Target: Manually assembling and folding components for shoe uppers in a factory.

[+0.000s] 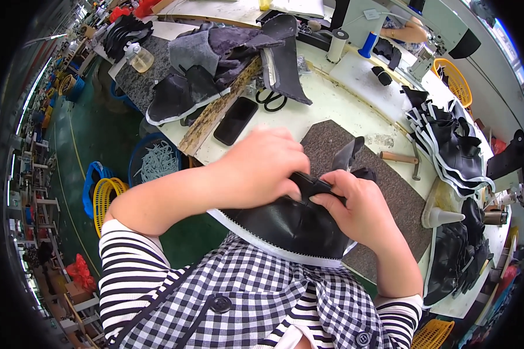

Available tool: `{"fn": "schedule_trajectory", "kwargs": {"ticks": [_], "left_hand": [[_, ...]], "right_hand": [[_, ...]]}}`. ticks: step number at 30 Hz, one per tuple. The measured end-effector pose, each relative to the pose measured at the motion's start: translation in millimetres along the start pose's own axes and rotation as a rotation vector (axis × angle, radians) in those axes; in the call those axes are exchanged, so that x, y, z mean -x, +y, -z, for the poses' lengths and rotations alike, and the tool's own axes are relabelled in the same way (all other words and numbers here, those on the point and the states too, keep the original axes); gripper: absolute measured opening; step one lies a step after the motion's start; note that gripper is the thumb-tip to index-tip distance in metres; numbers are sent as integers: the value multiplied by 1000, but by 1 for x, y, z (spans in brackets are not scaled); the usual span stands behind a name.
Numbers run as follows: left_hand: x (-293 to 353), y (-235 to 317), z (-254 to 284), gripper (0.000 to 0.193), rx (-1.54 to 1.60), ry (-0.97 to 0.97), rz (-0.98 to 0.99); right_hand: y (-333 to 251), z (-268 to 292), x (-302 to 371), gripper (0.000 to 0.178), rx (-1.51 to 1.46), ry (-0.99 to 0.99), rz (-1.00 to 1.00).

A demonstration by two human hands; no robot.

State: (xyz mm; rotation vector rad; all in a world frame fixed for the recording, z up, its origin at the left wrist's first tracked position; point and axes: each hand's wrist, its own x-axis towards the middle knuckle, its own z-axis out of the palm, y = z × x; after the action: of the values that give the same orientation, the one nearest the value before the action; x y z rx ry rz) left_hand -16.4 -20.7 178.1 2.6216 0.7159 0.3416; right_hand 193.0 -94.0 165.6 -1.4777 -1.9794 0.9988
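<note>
A black leather shoe upper with a white, zigzag-stitched lower edge hangs in front of my checked apron. My left hand pinches the folded top edge of the upper, thumb below and fingers over it. Close beside it, my right hand grips the same edge with thumb and bent fingers. A black flap of the piece sticks up behind my right hand. The fingertips of both hands almost meet, and the fold between them is partly hidden.
A brown board lies beneath the work. Beyond it are a phone, black scissors and a hammer. Black uppers are piled at right, near a white cone. A sewing machine and another person's arm are behind.
</note>
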Motion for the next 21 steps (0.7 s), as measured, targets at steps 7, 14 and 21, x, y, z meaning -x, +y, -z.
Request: {"fn": "schedule_trajectory", "kwargs": {"ticks": [7,14,21], "left_hand": [[-7,-4,-25,21,24,-15,-77],[1,-6,-39,13,84,66,-79],[4,-12,-44,11,333,-40,146]], "right_hand": [[41,25,-14,26,-302,-259,21],[46,17,-23,13,-47,-232,-96],[57,6,-17,17,40,-181,-17]]}}
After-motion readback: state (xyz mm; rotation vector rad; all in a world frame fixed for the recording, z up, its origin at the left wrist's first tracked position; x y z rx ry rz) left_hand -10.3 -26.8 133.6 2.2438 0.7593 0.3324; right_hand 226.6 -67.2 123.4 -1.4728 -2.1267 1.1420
